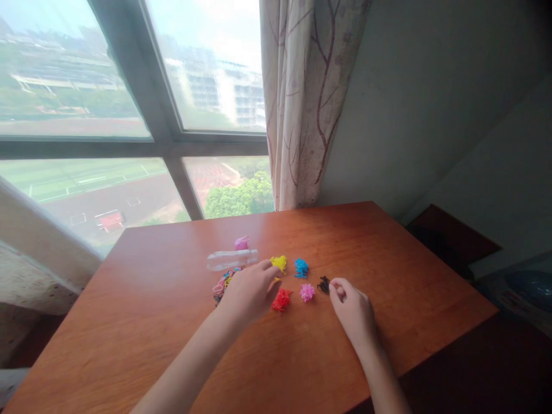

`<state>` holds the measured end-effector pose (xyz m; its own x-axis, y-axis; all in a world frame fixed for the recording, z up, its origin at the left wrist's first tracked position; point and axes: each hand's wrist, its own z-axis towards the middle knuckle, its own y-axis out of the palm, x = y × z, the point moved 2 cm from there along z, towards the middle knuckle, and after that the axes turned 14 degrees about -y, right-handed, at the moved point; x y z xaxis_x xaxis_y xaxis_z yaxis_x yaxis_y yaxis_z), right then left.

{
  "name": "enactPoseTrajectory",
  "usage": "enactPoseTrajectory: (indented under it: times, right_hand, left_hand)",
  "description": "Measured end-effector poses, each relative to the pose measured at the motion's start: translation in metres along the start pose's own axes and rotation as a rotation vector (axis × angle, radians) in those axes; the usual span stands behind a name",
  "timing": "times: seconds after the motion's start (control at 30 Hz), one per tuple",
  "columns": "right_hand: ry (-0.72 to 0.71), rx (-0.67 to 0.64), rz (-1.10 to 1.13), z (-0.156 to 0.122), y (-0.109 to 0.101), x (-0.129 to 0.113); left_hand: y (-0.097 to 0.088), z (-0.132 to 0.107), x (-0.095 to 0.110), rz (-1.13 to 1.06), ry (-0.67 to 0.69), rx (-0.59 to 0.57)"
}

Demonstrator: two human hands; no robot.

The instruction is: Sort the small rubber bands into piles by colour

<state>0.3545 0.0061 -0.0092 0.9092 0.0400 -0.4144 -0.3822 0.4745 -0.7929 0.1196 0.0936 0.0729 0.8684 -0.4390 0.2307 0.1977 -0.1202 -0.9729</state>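
On table (pixel 388 253) | five single-colour band heaps (pixel 307 292) sorted | mixed heap (pixel 222 283) left unsorted | left hand (pixel 250 292) over it, grip unclear | right hand (pixel 352 310) pinched shut beside black heap (pixel 323 284)

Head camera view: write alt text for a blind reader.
On a wooden table by a window, the left hand rests by a mixed heap of small coloured bands while the right hand touches a black pile. Yellow, blue, red and pink piles lie between them.
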Motion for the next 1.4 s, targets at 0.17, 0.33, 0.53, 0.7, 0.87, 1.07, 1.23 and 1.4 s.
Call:
enactPoseTrajectory:
  times: [0.17,0.33,0.53,0.7,0.87,1.07,1.23,1.4]
  right_hand:
    - [0.023,0.081,0.030,-0.005,-0.004,-0.005]
    - [-0.035,0.088,0.151,-0.006,-0.003,-0.039]
    - [-0.240,-0.118,0.278,-0.007,0.021,-0.113]
    - [-0.291,-0.302,0.197,-0.012,0.045,-0.154]
    - [-0.308,-0.336,0.210,-0.015,0.051,-0.165]
    - [-0.302,-0.326,0.243,-0.022,0.048,-0.164]
    - [-0.287,-0.340,0.253,-0.028,0.047,-0.166]
    - [-0.318,-0.318,0.234,-0.029,0.049,-0.169]
  left_hand:
    - [0.001,-0.048,-0.056,-0.098,-0.145,0.049]
    - [0.010,-0.077,-0.100,-0.137,-0.363,0.143]
    - [0.018,-0.079,-0.102,-0.205,-0.387,0.108]
    - [0.024,-0.083,-0.096,-0.268,-0.369,0.055]
    - [0.029,-0.093,-0.096,-0.285,-0.341,0.032]
    - [0.035,-0.107,-0.090,-0.336,-0.295,0.125]
    - [0.040,-0.115,-0.079,-0.379,-0.239,0.133]
    - [0.044,-0.117,-0.071,-0.382,-0.218,0.120]
